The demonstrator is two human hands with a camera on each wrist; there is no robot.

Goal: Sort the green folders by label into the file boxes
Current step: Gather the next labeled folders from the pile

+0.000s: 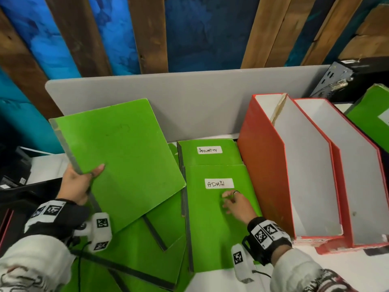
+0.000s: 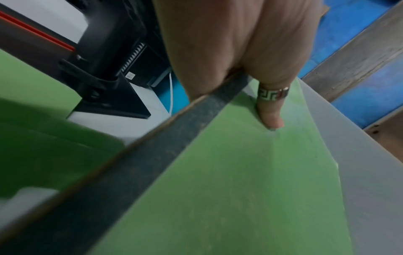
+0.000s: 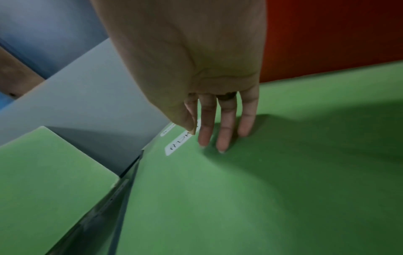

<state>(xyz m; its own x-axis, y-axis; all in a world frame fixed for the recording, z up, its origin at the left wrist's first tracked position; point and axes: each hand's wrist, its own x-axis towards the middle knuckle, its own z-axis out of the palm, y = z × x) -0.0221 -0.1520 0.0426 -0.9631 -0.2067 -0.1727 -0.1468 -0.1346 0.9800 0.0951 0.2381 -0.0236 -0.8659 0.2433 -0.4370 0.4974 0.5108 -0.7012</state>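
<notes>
My left hand [image 1: 81, 182] grips a plain green folder [image 1: 124, 157] by its dark spine and holds it tilted above the desk; the thumb [image 2: 271, 113] lies on its cover [image 2: 229, 181]. No label shows on that side. My right hand [image 1: 235, 204] rests with straight fingers [image 3: 224, 136] on a flat green folder marked ADMIN [image 1: 219, 218], just below the label [image 3: 177, 143]. Behind it lies a folder marked SECURITY [image 1: 207, 151]. More green folders [image 1: 147, 256] are piled under the lifted one. Two red file boxes [image 1: 290, 165] stand at the right, both showing bare white insides.
A grey partition [image 1: 189, 106] runs behind the folders. Another green folder [image 1: 372, 116] leans at the far right, past the boxes. A black monitor stand [image 2: 109, 86] sits at the left. A black computer case [image 1: 349, 79] stands behind the boxes.
</notes>
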